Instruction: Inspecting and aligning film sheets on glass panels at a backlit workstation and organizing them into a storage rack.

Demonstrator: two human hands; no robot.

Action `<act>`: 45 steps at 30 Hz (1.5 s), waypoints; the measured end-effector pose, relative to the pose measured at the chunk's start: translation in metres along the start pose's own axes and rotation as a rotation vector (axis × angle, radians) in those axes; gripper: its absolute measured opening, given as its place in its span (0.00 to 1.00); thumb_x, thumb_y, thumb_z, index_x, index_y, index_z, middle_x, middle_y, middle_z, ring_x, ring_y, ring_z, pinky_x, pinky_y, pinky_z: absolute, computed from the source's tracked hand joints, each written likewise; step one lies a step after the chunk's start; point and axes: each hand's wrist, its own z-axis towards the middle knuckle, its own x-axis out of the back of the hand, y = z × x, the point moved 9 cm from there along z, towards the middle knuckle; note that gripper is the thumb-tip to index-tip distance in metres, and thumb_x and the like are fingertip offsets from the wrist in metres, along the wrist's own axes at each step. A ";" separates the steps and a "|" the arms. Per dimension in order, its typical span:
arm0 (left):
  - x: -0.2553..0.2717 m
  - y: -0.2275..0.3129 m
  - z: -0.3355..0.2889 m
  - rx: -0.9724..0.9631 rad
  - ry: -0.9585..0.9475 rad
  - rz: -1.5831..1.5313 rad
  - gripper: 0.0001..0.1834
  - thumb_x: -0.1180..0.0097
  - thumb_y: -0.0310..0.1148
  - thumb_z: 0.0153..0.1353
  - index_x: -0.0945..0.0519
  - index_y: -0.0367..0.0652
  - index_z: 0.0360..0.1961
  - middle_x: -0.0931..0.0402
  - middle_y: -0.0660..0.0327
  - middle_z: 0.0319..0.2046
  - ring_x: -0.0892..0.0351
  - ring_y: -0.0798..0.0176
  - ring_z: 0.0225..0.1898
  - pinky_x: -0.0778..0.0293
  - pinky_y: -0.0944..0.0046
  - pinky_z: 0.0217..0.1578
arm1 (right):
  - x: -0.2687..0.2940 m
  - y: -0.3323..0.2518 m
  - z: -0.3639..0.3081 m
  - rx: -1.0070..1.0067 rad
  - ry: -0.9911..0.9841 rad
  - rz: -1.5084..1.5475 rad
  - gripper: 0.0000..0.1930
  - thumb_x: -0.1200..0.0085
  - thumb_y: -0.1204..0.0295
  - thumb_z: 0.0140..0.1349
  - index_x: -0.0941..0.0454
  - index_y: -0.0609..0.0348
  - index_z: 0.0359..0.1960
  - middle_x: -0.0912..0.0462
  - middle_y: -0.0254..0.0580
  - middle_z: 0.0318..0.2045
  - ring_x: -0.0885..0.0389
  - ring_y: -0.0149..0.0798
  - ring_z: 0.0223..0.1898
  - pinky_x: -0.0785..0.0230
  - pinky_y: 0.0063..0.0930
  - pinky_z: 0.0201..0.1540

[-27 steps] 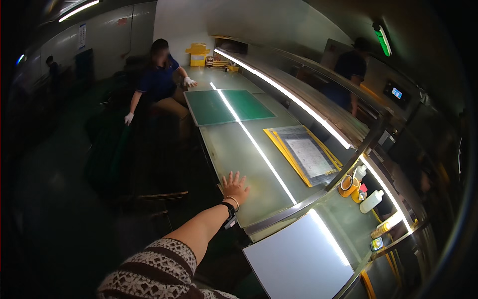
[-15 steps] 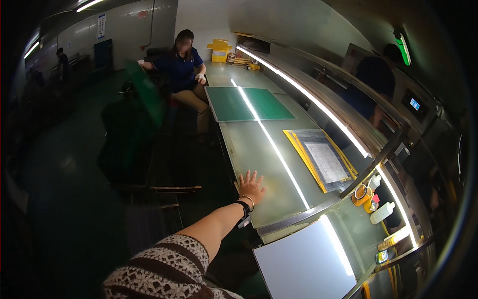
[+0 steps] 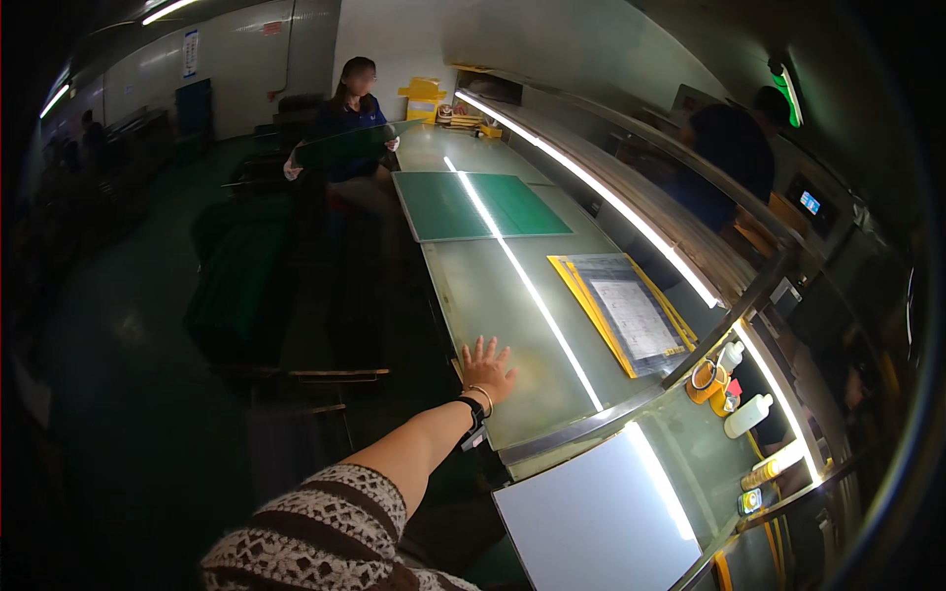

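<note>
My left hand [image 3: 487,374] lies palm down with its fingers spread, at the left edge of the long glossy bench [image 3: 493,281]. It holds nothing. A dark watch [image 3: 474,419] and a thin bracelet sit on that wrist, below a brown and white patterned sleeve. Close by on the right, a plain white board [image 3: 601,517] rests on the near section of the bench. Farther along lies a flat green panel [image 3: 483,205]. Right of the hand is a stack of yellow-edged sheets [image 3: 623,310] with a printed sheet on top. My right hand is out of the picture.
At the far end a co-worker holds another green panel [image 3: 345,148] in both gloved hands. Bottles [image 3: 749,416] and an orange cup [image 3: 705,382] stand at the right under a light tube. A metal rail [image 3: 591,426] crosses the bench. Green-covered stacks [image 3: 236,286] stand left.
The co-worker has swung the second green panel from the left up in front of the body, now holding it with both hands. My left hand stays on the bench; the view shifts slightly.
</note>
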 end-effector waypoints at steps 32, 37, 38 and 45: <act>-0.001 -0.018 0.002 0.009 0.042 -0.010 0.30 0.53 0.52 0.56 0.31 0.55 0.59 0.45 0.58 0.65 0.56 0.52 0.68 0.65 0.43 0.66 | -0.059 0.052 0.006 0.162 -0.479 -0.008 0.16 0.47 0.70 0.57 0.25 0.61 0.47 0.22 0.52 0.45 0.24 0.48 0.48 0.33 0.37 0.53; -0.002 -0.014 -0.001 -0.014 0.040 -0.026 0.30 0.52 0.51 0.56 0.31 0.54 0.59 0.44 0.58 0.65 0.55 0.51 0.68 0.65 0.42 0.65 | -0.069 0.029 0.111 0.064 -0.596 0.315 0.09 0.50 0.74 0.59 0.25 0.65 0.40 0.20 0.47 0.32 0.21 0.39 0.36 0.29 0.29 0.40; -0.003 -0.012 0.004 -0.020 0.050 -0.032 0.30 0.52 0.51 0.56 0.31 0.54 0.59 0.44 0.58 0.64 0.55 0.50 0.68 0.65 0.42 0.65 | -0.074 0.010 0.141 0.059 -0.592 0.408 0.08 0.51 0.74 0.59 0.24 0.65 0.37 0.20 0.46 0.29 0.21 0.37 0.34 0.30 0.29 0.38; -0.002 -0.017 0.006 -0.020 0.088 -0.078 0.30 0.51 0.50 0.55 0.30 0.52 0.58 0.43 0.57 0.64 0.55 0.49 0.68 0.65 0.41 0.65 | -0.003 -0.343 0.244 0.623 -0.568 0.404 0.10 0.50 0.71 0.61 0.23 0.65 0.38 0.20 0.52 0.33 0.22 0.46 0.38 0.32 0.33 0.43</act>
